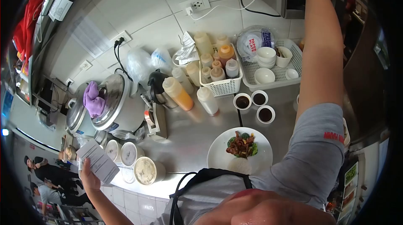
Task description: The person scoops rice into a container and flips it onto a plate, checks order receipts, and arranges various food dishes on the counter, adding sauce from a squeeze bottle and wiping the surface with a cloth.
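In the head view, your left hand has its grip closed on the printed slip, out left above the lidded tubs. Hold it by the edge, flat, so the lines are readable. Your right arm reaches up past the frame, so you cannot tell that grip; a sleeve held high clears the plate of glazed meat, greens and rice on the counter. Three cups hold dark sauce; the white basket holds squeeze bottles; the tray carries bowls.
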The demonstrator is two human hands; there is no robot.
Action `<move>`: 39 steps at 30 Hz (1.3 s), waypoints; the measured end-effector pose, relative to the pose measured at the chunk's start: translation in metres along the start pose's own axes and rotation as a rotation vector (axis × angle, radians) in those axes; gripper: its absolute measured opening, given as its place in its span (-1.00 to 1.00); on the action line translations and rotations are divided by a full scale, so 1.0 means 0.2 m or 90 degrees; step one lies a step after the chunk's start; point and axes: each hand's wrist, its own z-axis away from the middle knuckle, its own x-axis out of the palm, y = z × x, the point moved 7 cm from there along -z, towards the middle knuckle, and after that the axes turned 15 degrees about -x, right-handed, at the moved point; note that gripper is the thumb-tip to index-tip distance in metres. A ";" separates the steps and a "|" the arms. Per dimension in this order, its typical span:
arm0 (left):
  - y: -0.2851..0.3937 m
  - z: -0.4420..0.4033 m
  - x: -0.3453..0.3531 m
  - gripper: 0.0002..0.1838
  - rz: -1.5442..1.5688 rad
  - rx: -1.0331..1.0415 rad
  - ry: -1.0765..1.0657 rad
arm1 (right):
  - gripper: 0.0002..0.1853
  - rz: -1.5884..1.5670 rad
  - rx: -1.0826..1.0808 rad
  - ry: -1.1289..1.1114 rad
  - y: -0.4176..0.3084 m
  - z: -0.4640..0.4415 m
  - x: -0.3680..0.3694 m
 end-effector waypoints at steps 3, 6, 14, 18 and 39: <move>0.03 0.04 0.00 -0.68 0.009 0.022 -0.004 | -0.60 -0.165 -0.083 0.221 0.12 0.02 -0.03; 0.01 0.04 -0.03 -0.66 0.027 0.033 -0.004 | -0.74 -0.170 -0.180 0.375 0.26 0.02 0.00; -0.06 0.10 -0.29 -0.64 0.083 0.069 0.013 | -0.69 -0.127 -0.240 0.523 0.21 0.17 -0.30; -0.11 0.20 -0.46 -0.64 0.106 0.054 0.052 | -0.68 -0.553 -0.433 0.532 -0.25 0.50 -0.48; -0.48 0.74 -1.19 -0.64 0.200 0.102 0.215 | -0.57 -0.618 -0.344 0.287 -1.99 0.62 -0.02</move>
